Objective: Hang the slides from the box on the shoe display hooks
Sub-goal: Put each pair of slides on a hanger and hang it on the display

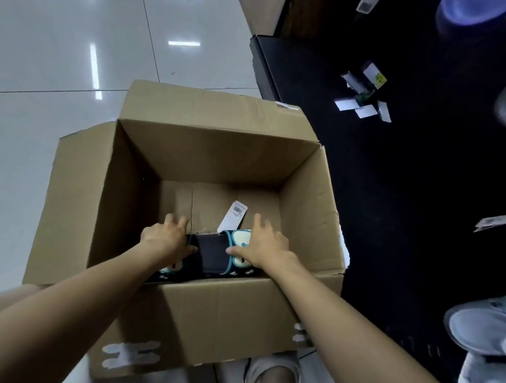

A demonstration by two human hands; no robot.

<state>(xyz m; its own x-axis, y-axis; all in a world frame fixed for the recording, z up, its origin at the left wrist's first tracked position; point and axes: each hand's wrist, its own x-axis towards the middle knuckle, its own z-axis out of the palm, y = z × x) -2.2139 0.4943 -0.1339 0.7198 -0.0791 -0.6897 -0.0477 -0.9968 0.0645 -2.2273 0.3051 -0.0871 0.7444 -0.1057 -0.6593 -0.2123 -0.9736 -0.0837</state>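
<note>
Tile floor (46,60), white and glossy, fills the left of my view, and the open cardboard box (227,157) sits on it with its flaps folded outward. Both my arms reach down into the box. My left hand (166,236) lies on the left end of the dark slides (212,255) at the bottom, near the box's close wall, thumb pressed to the black sole and fingers spread over the edge. A white barcode tag (233,215) sticks up from the slides between my hands. My right hand (267,245) covers the right end, on the teal-trimmed strap, thumb on the sole, fingers splayed rather than curled. Whether either hand truly grips yet, I cannot tell. Further right stands a black display (394,185) with loose paper tags (363,91) and pale shoes (486,330).
</note>
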